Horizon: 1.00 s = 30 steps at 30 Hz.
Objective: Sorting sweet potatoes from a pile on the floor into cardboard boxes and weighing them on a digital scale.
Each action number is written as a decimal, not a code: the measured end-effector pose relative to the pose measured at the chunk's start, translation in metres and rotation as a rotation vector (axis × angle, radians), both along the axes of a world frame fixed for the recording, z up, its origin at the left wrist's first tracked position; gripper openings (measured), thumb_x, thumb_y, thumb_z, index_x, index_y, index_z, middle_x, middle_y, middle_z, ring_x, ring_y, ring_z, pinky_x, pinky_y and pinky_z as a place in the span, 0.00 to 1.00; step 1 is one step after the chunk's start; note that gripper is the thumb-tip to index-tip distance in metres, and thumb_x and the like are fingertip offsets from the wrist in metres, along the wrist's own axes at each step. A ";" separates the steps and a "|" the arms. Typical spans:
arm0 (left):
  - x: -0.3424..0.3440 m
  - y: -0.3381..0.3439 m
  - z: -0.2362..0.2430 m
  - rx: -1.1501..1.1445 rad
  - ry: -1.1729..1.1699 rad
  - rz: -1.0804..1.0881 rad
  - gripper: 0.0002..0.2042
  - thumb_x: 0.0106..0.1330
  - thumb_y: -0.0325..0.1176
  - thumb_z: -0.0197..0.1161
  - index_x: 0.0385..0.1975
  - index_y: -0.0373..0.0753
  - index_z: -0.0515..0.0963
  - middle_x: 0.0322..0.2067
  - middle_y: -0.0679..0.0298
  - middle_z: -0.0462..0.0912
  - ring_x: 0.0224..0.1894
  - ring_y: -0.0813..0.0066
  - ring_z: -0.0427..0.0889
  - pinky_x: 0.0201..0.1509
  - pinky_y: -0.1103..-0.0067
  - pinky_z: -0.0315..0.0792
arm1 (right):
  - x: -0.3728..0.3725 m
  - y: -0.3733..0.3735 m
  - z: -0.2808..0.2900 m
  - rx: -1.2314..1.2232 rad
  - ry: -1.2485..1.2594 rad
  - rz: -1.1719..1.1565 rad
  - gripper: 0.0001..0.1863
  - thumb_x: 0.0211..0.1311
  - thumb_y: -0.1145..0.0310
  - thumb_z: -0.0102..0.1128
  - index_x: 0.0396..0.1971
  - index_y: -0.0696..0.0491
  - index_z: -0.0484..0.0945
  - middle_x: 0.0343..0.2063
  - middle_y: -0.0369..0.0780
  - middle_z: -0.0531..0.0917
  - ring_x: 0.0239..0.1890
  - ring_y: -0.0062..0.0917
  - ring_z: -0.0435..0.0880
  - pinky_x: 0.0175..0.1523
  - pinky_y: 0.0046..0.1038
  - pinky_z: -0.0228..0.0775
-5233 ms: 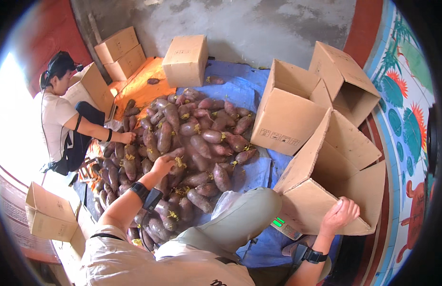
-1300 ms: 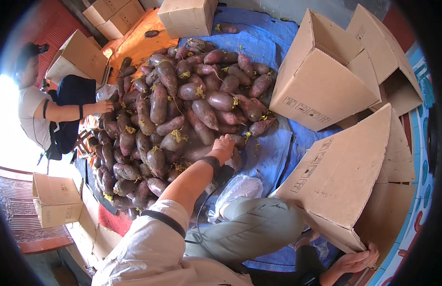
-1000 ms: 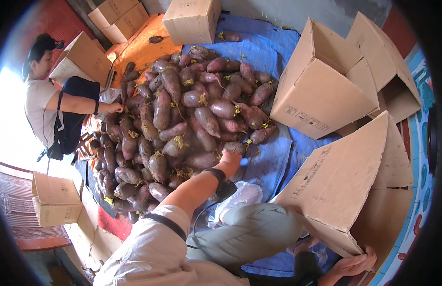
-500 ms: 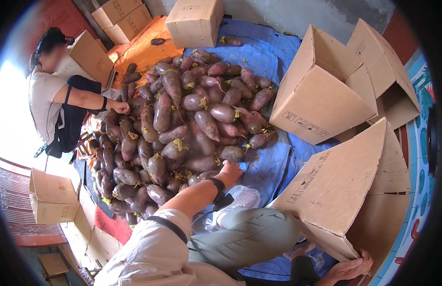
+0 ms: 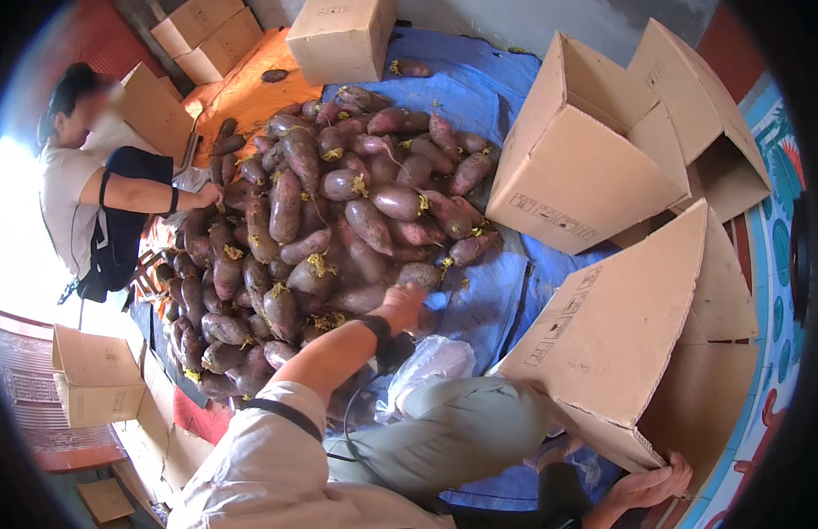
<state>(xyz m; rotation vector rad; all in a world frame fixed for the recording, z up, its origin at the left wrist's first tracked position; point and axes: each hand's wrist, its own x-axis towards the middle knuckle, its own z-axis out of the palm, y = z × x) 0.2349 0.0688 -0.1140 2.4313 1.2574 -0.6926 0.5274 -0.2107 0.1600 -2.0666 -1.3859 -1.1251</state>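
Gripping 1 box [image 5: 607, 322] w/ R hand [image 5: 651, 485], 2 boxes [image 5: 590, 172] adj.

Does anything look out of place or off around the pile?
One tuber lies stray on the orange tarp, another on the blue tarp, both apart from the main pile. Yellowish sprouts also show on several.

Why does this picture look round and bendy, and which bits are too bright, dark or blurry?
All in the head view: the fisheye lens bends straight edges and blackens the corners; glare whites out the left side behind the co-worker, who is partly blurred up top; shade darkens the inside of the upper-right cardboard box; the sweet potatoes look clearer, some shiny.
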 end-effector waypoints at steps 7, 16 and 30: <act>-0.039 0.015 0.026 -0.242 -0.150 0.359 0.41 0.35 0.52 0.67 0.49 0.30 0.63 0.45 0.50 0.71 0.48 0.58 0.73 0.50 0.70 0.68 | 0.001 0.001 -0.004 -0.032 0.020 -0.029 0.20 0.64 0.63 0.32 0.26 0.62 0.70 0.23 0.45 0.70 0.29 0.38 0.69 0.40 0.35 0.58; -0.045 0.017 0.014 -0.324 -0.186 0.655 0.39 0.38 0.54 0.63 0.49 0.33 0.67 0.45 0.53 0.74 0.44 0.59 0.76 0.43 0.70 0.73 | -0.003 0.001 -0.002 -0.029 0.046 -0.022 0.18 0.63 0.65 0.33 0.26 0.61 0.70 0.25 0.46 0.71 0.31 0.38 0.69 0.42 0.35 0.58; 0.003 0.017 -0.018 0.099 0.115 -0.023 0.33 0.38 0.49 0.66 0.48 0.43 0.67 0.45 0.61 0.68 0.52 0.65 0.64 0.54 0.62 0.56 | -0.002 0.003 -0.003 -0.016 0.040 -0.045 0.19 0.61 0.63 0.31 0.23 0.58 0.71 0.22 0.42 0.71 0.28 0.34 0.68 0.39 0.34 0.59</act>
